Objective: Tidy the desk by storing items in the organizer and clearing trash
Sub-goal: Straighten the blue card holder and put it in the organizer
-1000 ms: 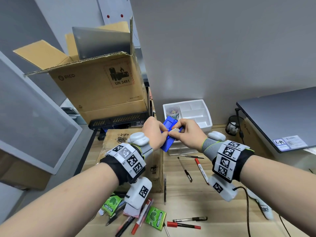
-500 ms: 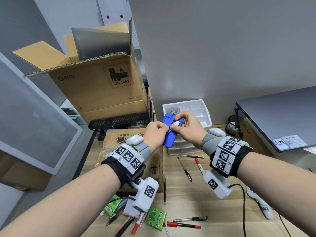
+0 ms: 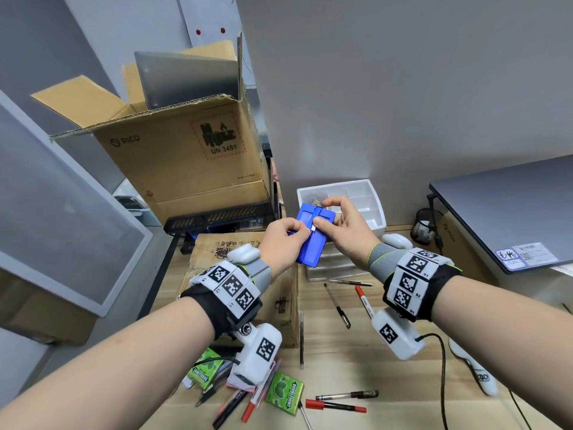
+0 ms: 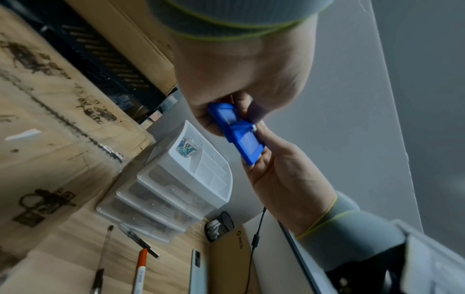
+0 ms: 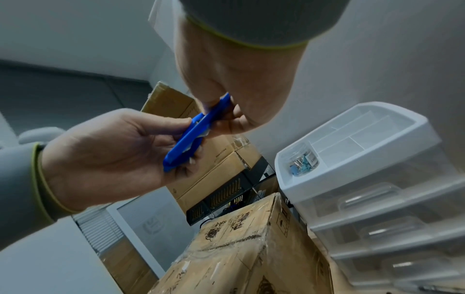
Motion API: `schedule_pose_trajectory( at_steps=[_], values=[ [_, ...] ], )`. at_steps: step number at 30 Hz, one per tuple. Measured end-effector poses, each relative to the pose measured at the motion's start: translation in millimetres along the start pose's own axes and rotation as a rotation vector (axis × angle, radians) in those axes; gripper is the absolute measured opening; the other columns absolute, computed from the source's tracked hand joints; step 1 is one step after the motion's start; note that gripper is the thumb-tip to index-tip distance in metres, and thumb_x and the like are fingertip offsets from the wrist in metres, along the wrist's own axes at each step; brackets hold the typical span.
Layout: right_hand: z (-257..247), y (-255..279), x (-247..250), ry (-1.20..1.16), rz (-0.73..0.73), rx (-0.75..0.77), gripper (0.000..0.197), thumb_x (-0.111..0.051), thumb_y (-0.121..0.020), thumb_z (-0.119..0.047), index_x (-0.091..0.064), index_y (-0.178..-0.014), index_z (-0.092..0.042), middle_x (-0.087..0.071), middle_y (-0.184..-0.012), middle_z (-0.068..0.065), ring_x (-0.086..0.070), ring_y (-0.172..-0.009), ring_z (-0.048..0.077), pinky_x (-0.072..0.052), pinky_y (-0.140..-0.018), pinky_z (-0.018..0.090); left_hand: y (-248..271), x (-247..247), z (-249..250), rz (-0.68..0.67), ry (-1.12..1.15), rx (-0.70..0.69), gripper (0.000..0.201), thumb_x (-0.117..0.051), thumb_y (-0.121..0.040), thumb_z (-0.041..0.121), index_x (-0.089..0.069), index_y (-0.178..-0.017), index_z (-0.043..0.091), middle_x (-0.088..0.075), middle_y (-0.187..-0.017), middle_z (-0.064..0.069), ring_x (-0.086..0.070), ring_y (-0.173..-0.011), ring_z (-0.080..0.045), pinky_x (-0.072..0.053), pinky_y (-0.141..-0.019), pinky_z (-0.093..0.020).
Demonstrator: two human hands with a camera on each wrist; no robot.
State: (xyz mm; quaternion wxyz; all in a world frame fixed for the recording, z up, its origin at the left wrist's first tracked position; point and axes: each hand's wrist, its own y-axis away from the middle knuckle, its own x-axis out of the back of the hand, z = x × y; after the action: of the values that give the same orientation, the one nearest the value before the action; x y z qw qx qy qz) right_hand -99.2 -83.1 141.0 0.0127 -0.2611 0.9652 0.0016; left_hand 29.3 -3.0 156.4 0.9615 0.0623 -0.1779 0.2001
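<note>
Both hands, left hand [image 3: 286,240] and right hand [image 3: 344,226], pinched the blue card holder [image 3: 311,240], its long axis running 12-to-6, with the white drawer organizer [image 3: 373,197] just beyond at 1 o'clock, nearer the right.

— What's the blue thing? 
— A flat blue plastic holder [image 3: 311,235], rectangular, with two shallow recessed panels and a small white piece at its middle seam. It's tilted, held in the air just in front of the organizer.

— And the organizer [image 3: 373,209]? 
— White, a divided top tray over clear drawers, at the far side of the desk against the wall. One far-left compartment holds a small jar of clips [image 5: 300,159].
</note>
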Motion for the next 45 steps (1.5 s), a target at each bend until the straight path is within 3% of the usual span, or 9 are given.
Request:
schedule_pose_trajectory(
  at_steps=[8, 15, 18, 22, 27, 34, 37, 41, 45],
  values=[
    [7, -2, 2, -0.205, 0.046, -0.092, 0.026, -0.065, -0.093, -0.01, -0.06, -0.114, 0.005, -0.071, -0.101, 0.024, -0.07, -0.084, 0.027, -0.059, -0.077, 0.037, 3, -7, -4, 0.151, -0.037, -0.105, 0.009, -0.069, -0.086, 0.013, -0.062, -0.081, 0.012, -0.061, -0.075, 0.0, -0.048, -0.06, -0.013, -0.044, -0.06, -0.025],
    [6, 1, 7, -0.241, 0.077, -0.118, 0.02, -0.068, -0.091, -0.018, -0.062, -0.088, 0.001, -0.067, -0.084, 0.013, -0.065, -0.072, 0.022, -0.058, -0.069, 0.033, -7, -8, -5, -0.046, 0.229, 0.145, 0.072, -0.086, -0.058, 0.029, -0.052, -0.119, 0.01, -0.073, -0.103, -0.014, -0.073, -0.093, -0.028, -0.058, -0.086, -0.049],
    [9, 1, 9, -0.19, 0.076, -0.111, 0.037, -0.072, -0.088, -0.019, -0.063, -0.105, 0.013, -0.067, -0.097, 0.024, -0.064, -0.084, 0.027, -0.055, -0.085, 0.046, -8, -9, -8, -0.133, 0.26, 0.138, 0.047, -0.084, -0.068, 0.016, -0.067, -0.109, 0.003, -0.075, -0.103, -0.014, -0.072, -0.098, -0.03, -0.058, -0.089, -0.046],
    [13, 2, 14, -0.098, 0.088, -0.104, 0.033, -0.075, -0.085, -0.019, -0.067, -0.099, 0.01, -0.07, -0.092, 0.018, -0.064, -0.08, 0.023, -0.056, -0.082, 0.045, -8, -15, -12, -0.162, 0.215, 0.141, 0.024, -0.079, -0.081, 0.005, -0.071, -0.104, 0.003, -0.075, -0.101, -0.015, -0.073, -0.097, -0.029, -0.06, -0.081, -0.039],
    [19, 5, 18, -0.025, 0.019, -0.124, 0.03, -0.067, -0.092, -0.033, -0.072, -0.095, -0.003, -0.072, -0.09, 0.009, -0.062, -0.08, 0.017, -0.052, -0.079, 0.034, -11, -21, -18, -0.166, 0.181, 0.152, 0.028, -0.08, -0.079, 0.008, -0.07, -0.106, 0.003, -0.076, -0.097, -0.015, -0.074, -0.09, -0.026, -0.059, -0.067, -0.032],
    [29, -6, 25, -0.134, -0.154, -0.257, 0.039, -0.066, -0.082, -0.008, -0.067, -0.12, -0.011, -0.071, -0.114, 0.019, -0.069, -0.096, 0.028, -0.054, -0.086, 0.039, -32, -23, -28, -0.114, 0.217, 0.157, 0.036, -0.085, -0.076, 0.02, -0.073, -0.107, 0.006, -0.076, -0.098, -0.012, -0.074, -0.089, -0.024, -0.061, -0.073, -0.035],
    [31, -16, 32, -0.111, -0.199, -0.252, 0.048, -0.067, -0.079, 0.001, -0.063, -0.125, -0.01, -0.071, -0.114, 0.019, -0.069, -0.098, 0.029, -0.055, -0.084, 0.038, -42, -21, -33, -0.142, 0.226, 0.213, 0.034, -0.082, -0.08, 0.024, -0.072, -0.108, 0.007, -0.076, -0.097, -0.009, -0.069, -0.072, -0.018, -0.055, -0.063, -0.028],
    [31, -49, 41, 0.08, -0.06, -0.222, 0.035, -0.064, -0.086, 0.006, -0.064, -0.119, -0.006, -0.072, -0.112, 0.013, -0.068, -0.099, 0.024, -0.057, -0.084, 0.03, -58, -20, -39, -0.119, 0.213, 0.265, 0.034, -0.084, -0.077, 0.032, -0.059, -0.086, 0.01, -0.064, -0.07, -0.006, -0.055, -0.055, -0.017, -0.048, -0.051, -0.025],
    [23, -88, 61, 0.577, 0.166, -0.176, 0.02, -0.058, -0.08, 0.002, -0.067, -0.09, -0.014, -0.068, -0.087, 0.008, -0.059, -0.079, 0.023, -0.049, -0.072, 0.029, -74, -17, -45, -0.062, 0.007, 0.217, 0.043, -0.071, -0.085, 0.013, -0.041, -0.055, 0.016, -0.05, -0.05, -0.008, -0.051, -0.05, -0.024, -0.045, -0.052, -0.029]
  ],
)
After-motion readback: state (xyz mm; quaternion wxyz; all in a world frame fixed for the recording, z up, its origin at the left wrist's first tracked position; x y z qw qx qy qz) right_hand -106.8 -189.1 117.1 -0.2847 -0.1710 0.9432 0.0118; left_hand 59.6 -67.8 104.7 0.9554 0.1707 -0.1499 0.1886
